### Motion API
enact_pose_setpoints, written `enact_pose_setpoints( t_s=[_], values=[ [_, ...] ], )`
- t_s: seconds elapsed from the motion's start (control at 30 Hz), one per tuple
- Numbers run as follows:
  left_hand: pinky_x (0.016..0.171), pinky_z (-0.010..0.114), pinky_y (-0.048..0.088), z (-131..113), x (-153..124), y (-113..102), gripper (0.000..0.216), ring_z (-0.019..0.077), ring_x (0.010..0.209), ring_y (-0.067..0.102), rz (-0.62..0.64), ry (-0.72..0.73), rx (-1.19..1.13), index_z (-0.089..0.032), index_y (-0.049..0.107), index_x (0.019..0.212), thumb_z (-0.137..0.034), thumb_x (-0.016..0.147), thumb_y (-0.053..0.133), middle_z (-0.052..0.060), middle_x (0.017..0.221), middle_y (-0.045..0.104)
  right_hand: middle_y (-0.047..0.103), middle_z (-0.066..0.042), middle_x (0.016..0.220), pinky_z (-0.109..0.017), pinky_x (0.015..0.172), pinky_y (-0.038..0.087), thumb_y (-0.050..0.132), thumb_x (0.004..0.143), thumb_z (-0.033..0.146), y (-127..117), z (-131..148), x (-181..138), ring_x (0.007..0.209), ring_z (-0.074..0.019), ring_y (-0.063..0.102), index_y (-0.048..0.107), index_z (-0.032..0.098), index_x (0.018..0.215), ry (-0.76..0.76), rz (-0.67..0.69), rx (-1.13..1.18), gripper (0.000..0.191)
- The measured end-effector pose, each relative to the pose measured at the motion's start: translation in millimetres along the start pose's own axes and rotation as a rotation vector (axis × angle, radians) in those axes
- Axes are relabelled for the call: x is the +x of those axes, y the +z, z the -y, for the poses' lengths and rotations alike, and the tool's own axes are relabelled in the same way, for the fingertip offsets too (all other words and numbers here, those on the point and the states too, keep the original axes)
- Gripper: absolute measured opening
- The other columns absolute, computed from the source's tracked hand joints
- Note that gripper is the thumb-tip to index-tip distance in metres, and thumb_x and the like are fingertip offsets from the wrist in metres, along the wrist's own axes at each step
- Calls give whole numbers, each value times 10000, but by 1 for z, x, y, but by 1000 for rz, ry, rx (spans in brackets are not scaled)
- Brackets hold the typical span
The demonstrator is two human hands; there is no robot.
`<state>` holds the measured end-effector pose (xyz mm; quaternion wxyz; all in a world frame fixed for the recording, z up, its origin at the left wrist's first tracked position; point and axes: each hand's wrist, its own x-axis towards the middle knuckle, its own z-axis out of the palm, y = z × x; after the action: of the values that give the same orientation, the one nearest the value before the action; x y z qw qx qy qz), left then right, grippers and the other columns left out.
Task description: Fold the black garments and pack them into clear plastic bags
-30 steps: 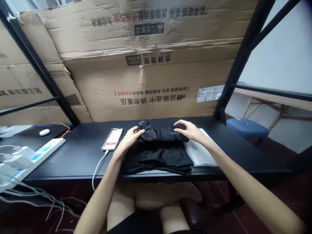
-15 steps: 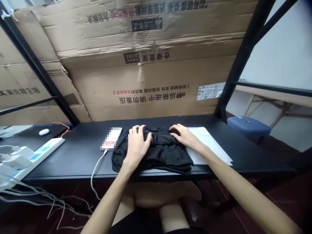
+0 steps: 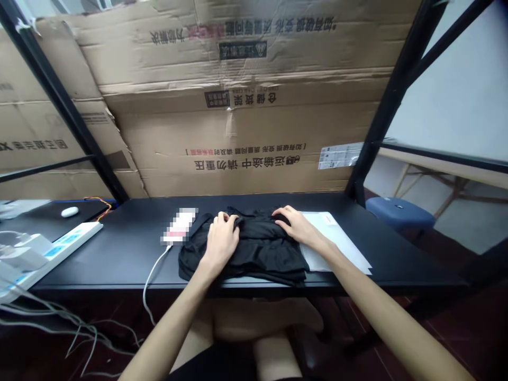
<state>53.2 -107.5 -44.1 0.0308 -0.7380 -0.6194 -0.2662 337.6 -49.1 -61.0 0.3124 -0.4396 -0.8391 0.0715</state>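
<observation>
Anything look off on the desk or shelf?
Yes: the cardboard cartons behind the black desk are upside down, their printing inverted, and they're creased and torn along the seams. The black garment under the left hand is rumpled, a strip trailing towards the phone.

Found on the black counter (image 3: 119,254): one smartphone (image 3: 179,226), screen pixelated, lying flat; one white charging cable (image 3: 153,275), trailing over the front edge; one white power strip (image 3: 75,241) and one white mouse (image 3: 70,212), far left; white paper sheets (image 3: 331,248), right. Behind: flattened cardboard cartons (image 3: 246,137), printed in Chinese, propped beyond black metal shelf uprights (image 3: 391,100). Further right: one blue stool (image 3: 399,213).
</observation>
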Motion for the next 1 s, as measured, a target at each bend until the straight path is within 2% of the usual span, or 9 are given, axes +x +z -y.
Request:
enact_pose_setpoints(
  t_s=[0.1,0.17,0.27,0.4,0.57,0.7,0.77,0.9,1.0],
  values=[
    [1056,390,543,25,7,-11,317,253,1121,680,-37,-17,-207,-227,695,1286,-269,1038,503,110,1246,639,656,-100,1201,-464,1084,528,552,1036,312,-1,1,-1,1134,-270,679,681,257,1239,11,-11,2,246],
    [1096,398,530,44,12,-17,328,256,1155,680,-90,-44,-261,-224,690,1286,-278,1011,522,101,1238,658,647,-92,1214,-461,1093,527,561,1034,316,-2,4,-2,1144,-266,679,678,270,1240,15,-17,7,242],
    [1123,427,521,70,15,-25,368,277,1222,661,-163,-91,-234,-218,674,1309,-296,984,521,111,1261,657,635,-88,1231,-460,1101,525,566,1031,319,-5,7,-3,1157,-265,674,675,277,1246,20,-27,8,245],
    [1115,435,525,92,14,-36,424,290,1237,650,-156,-127,-122,-238,667,1341,-279,941,533,116,1289,633,619,-95,1251,-454,1100,519,571,1029,324,-8,11,-3,1173,-267,658,670,266,1254,28,-37,-7,252],
    [1111,504,484,100,16,-47,466,344,1268,610,-75,-99,68,-240,666,1370,-214,938,493,131,1354,676,639,-108,1220,-510,1060,507,600,1015,357,-12,11,-4,1171,-314,629,687,266,1228,33,-66,-126,247],
    [1157,561,400,98,24,-51,390,335,1285,635,41,-35,52,-241,681,1332,-341,1043,439,124,1337,737,659,-102,1176,-515,1012,506,605,1013,386,-16,10,-4,1114,-313,652,694,276,1203,57,-75,-168,237],
    [1178,581,357,95,28,-52,374,340,1307,633,63,-20,60,-260,694,1316,-392,1046,472,119,1341,747,667,-88,1140,-492,994,513,612,1003,386,-19,9,-4,1059,-287,669,700,277,1170,63,-69,-120,218],
    [1196,592,323,93,35,-57,358,333,1273,664,93,-17,50,-280,706,1311,-360,989,569,100,1274,781,687,-79,1052,-436,934,531,667,937,386,-24,9,-1,986,-266,666,725,260,1081,70,-103,31,200],
    [1208,537,358,96,38,-64,327,283,1206,702,107,-21,-44,-295,732,1254,-331,969,576,57,1256,791,714,-78,1060,-419,902,524,705,894,418,-34,12,0,986,-269,655,747,251,1079,115,-77,179,253]
  ],
)
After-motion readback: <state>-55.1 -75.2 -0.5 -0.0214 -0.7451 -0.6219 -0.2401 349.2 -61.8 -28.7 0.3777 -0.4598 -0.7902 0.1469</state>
